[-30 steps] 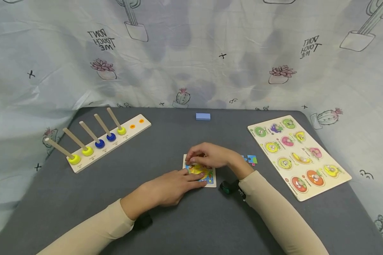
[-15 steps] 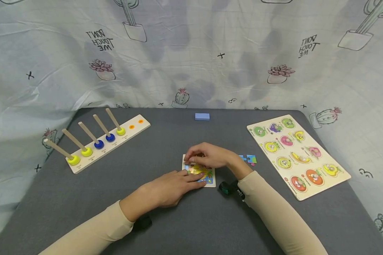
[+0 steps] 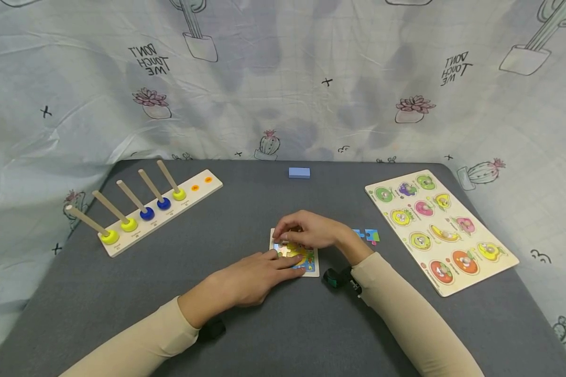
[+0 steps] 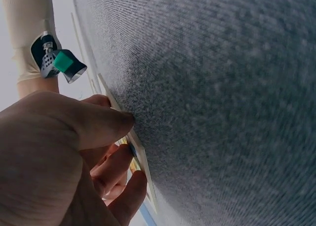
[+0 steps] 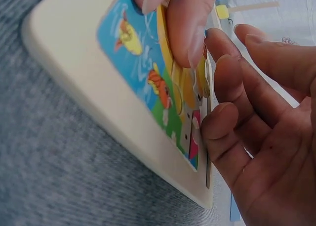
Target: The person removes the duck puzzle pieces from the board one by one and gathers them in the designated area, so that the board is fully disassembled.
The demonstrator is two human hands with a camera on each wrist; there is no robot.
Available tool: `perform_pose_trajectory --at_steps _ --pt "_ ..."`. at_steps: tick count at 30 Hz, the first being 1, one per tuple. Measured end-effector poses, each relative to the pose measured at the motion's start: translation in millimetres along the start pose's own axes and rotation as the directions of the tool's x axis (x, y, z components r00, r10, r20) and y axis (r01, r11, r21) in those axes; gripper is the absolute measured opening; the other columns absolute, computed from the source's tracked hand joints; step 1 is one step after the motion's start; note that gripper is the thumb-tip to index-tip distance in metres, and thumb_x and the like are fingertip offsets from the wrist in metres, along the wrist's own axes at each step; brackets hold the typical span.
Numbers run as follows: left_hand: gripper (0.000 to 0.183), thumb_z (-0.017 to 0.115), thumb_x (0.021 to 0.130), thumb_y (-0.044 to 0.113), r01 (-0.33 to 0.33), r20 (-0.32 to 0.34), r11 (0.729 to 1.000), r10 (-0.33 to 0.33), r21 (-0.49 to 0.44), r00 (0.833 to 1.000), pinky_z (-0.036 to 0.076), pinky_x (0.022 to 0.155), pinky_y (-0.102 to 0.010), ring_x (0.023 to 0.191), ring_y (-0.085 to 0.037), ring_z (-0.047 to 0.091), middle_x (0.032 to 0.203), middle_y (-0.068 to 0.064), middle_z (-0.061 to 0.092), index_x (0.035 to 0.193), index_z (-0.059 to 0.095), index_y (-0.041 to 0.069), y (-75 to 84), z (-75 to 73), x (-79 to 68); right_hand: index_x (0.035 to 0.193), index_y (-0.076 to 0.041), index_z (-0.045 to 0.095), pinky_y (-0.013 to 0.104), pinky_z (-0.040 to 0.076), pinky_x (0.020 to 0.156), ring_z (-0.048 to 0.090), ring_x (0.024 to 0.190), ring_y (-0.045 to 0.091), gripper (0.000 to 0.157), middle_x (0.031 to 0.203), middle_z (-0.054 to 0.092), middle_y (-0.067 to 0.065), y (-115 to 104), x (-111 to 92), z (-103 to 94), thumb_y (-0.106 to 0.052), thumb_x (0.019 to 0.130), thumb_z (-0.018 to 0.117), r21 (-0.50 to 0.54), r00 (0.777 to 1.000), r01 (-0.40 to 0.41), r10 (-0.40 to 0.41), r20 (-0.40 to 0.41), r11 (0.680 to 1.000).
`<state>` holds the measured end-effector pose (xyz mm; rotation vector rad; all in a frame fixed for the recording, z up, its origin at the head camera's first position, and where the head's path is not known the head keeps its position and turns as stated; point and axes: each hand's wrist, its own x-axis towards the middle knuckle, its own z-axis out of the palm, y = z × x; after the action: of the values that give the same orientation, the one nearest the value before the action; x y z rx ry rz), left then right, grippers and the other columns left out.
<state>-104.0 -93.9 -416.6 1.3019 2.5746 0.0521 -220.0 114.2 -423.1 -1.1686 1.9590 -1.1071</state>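
A small jigsaw board (image 3: 313, 273) with a pale wooden border and a colourful picture lies at the middle of the table. My left hand (image 3: 252, 275) rests on its near side, fingers stretched over the picture; the left wrist view has the thumb at the board's edge. Over the far left corner, my right hand (image 3: 308, 230) curls its fingers with the tips down at a yellow puzzle piece (image 5: 206, 76), which they mostly hide. In the right wrist view, left fingertips (image 5: 190, 43) press beside that piece.
Loose blue-green puzzle pieces (image 3: 371, 235) lie right of the right wrist. A peg stacker (image 3: 155, 225) with yellow and blue rings stands at left, a fruit knob board (image 3: 434, 262) lies at right, and a blue block (image 3: 299, 173) sits by the far edge.
Both hands stay almost still on the jigsaw board. The whole view shifts very slightly; nothing else visibly changes.
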Motion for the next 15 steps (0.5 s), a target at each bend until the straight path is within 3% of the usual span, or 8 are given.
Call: perform_pose_trajectory --at_steps 2,6,12,15 --pt "0.063 0.061 0.102 0.009 -0.001 -0.003 1.000 0.001 0.006 1.000 0.051 0.095 -0.039 0.118 -0.018 0.051 0.165 0.008 0.036 0.159 0.041 0.031 0.3 -0.3 -0.2 0.122 -0.005 0.069 0.027 0.053 0.075 0.066 0.087 0.018 0.021 0.119 0.073 0.009 0.3 1.0 0.0 -0.009 0.107 0.055 -0.001 1.000 -0.005 0.005 0.006 1.000" --pt "0.065 0.062 0.101 0.008 -0.001 -0.003 1.000 0.001 0.015 1.000 0.052 0.094 -0.039 0.118 -0.019 0.051 0.164 0.007 0.037 0.158 0.042 0.031 1.0 -0.9 -0.3 0.124 -0.003 0.068 0.027 0.052 0.063 0.063 0.074 0.019 0.022 0.119 0.073 0.009 0.4 3.2 0.6 -0.010 0.106 0.056 0.001 0.999 -0.028 0.028 0.021 1.000" --pt "0.069 0.064 0.098 0.006 -0.001 0.003 1.000 0.001 0.019 1.000 0.051 0.097 -0.041 0.126 -0.021 0.049 0.166 0.007 0.034 0.159 0.041 0.030 1.8 -1.3 -0.6 0.123 -0.001 0.067 0.029 0.054 0.092 0.068 0.103 0.016 0.022 0.114 0.072 0.008 -1.0 7.2 2.3 -0.008 0.105 0.058 -0.037 1.000 -0.026 0.026 0.017 0.999" --pt "0.072 0.065 0.097 0.005 -0.003 0.009 1.000 0.003 0.019 1.000 0.051 0.097 -0.042 0.129 -0.021 0.047 0.167 0.008 0.032 0.159 0.040 0.030 2.2 -1.5 -0.5 0.122 -0.002 0.068 0.031 0.054 0.089 0.067 0.097 0.016 0.021 0.107 0.071 0.006 -1.9 7.8 3.3 -0.008 0.105 0.058 -0.047 0.999 -0.035 0.036 0.021 0.998"
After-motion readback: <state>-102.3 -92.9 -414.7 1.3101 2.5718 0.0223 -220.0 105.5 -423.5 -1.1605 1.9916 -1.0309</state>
